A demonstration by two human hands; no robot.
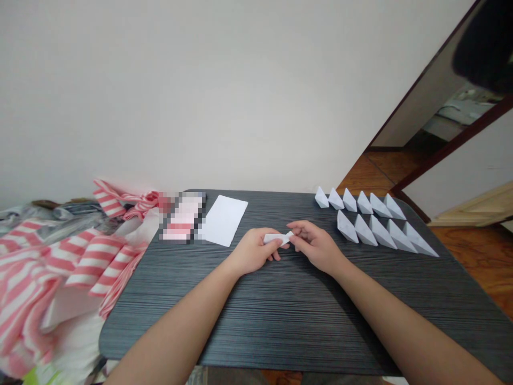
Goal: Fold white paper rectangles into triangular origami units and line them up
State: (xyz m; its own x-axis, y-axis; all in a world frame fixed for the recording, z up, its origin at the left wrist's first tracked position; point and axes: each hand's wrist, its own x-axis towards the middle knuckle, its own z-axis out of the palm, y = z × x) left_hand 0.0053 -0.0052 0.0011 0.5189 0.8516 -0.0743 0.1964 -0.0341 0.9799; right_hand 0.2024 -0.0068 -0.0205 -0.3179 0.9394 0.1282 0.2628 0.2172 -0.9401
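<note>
Pinching a folded paper strip (276,239) above the table (280,326)

The left hand (251,251) and right hand (315,247) meet near the middle of the table, their fingers closed on opposite ends of the strip, seemingly to hold its folds tight. The fingers partly hide the paper, so its exact shape is hard to read. Two tidy rows of paper boats (380,232) stand to the right, apparently kept clear of the working space. A flat paper sheet (223,220) lies beyond the hands, beside a pixelated pink-striped packet (182,218), while pink-and-white striped wrapping (88,262) is heaped off the table's left side
</note>
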